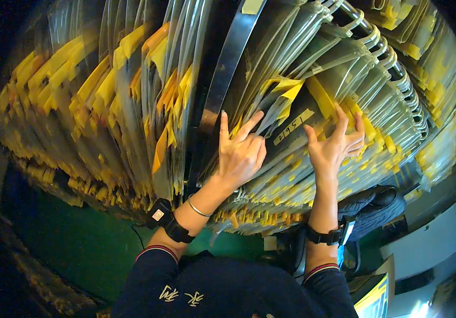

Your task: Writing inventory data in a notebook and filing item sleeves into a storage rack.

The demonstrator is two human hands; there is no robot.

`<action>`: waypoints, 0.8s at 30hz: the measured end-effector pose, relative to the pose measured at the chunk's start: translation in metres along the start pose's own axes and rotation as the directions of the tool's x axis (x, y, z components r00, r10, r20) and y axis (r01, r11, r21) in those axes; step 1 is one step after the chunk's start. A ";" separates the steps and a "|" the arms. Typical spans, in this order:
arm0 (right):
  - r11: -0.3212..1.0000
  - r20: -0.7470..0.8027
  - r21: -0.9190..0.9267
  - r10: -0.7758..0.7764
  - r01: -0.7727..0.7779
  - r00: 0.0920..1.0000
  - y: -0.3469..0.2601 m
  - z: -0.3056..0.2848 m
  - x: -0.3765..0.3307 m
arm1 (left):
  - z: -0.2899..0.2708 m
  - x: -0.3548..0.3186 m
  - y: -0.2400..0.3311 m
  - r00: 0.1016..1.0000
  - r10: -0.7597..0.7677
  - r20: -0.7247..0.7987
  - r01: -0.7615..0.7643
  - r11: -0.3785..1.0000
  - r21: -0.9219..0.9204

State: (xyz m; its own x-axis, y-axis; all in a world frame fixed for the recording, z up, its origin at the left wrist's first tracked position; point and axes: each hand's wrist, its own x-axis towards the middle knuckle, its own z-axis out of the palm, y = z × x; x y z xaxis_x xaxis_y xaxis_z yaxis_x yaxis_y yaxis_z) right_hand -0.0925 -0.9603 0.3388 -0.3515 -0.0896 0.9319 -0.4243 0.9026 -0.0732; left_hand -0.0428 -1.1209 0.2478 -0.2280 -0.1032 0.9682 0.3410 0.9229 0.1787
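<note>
My left hand (pixel 241 153) reaches into a row of hanging clear plastic sleeves (pixel 275 47). Two of its fingers stretch out apart while the others curl in, and nothing shows in its grasp. Just beyond those fingertips, a yellow-edged plastic sheet (pixel 281 103) sticks out of the row. To the right, my right hand (pixel 331 146) is open, fingers spread and bent over the sleeves. Between the two hands lies a dark flat panel with a yellow handwritten label (pixel 293 127). A yellow strip (pixel 320 98) stands beyond my right fingertips; whether they touch it I cannot tell.
The sleeves hang by hooks (pixel 389 55) from a metal rail. A dark upright metal bar (pixel 228 63) parts them from another dense row of yellow-tagged sleeves (pixel 90 90) on the left. More sleeves (pixel 442 127) hang far right. Beneath is green floor (pixel 95 249); a dark padded item (pixel 371 209) sits right.
</note>
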 end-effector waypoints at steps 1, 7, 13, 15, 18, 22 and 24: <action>1.000 -0.022 -0.006 -0.009 0.009 1.000 -0.001 0.001 -0.002 | 0.000 0.000 0.000 1.000 0.001 0.018 -0.001 1.000 0.005; 0.998 -0.092 -0.030 -0.051 0.048 0.994 -0.007 0.002 -0.007 | 0.002 -0.003 0.005 0.999 0.009 0.037 -0.009 1.000 -0.005; 0.996 -0.191 0.019 -0.077 0.082 0.979 -0.015 0.004 0.004 | 0.006 -0.006 0.007 0.998 0.010 0.059 -0.009 1.000 -0.017; 0.989 -0.166 0.007 -0.145 0.148 0.976 -0.021 0.002 0.007 | 0.005 -0.005 0.009 0.998 0.013 0.059 -0.011 1.000 -0.026; 0.986 -0.170 0.062 -0.142 0.154 0.975 -0.021 0.011 0.007 | 0.005 -0.005 0.010 0.998 0.010 0.054 -0.008 1.000 -0.026; 0.974 -0.084 0.203 -0.083 0.099 0.993 -0.014 0.008 0.005 | 0.000 -0.007 0.009 0.998 -0.002 0.070 0.005 0.999 -0.033; 0.966 -0.097 0.238 -0.079 0.100 0.992 -0.014 0.001 0.001 | -0.001 -0.004 0.008 0.997 0.001 0.074 0.000 1.000 -0.016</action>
State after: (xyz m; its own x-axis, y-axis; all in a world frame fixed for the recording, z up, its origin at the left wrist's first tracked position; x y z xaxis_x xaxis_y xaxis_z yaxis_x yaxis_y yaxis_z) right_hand -0.0876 -0.9730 0.3402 -0.2345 -0.1197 0.9647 -0.6434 0.7630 -0.0617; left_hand -0.0386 -1.1134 0.2451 -0.2948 -0.0743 0.9527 0.3555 0.9169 0.1816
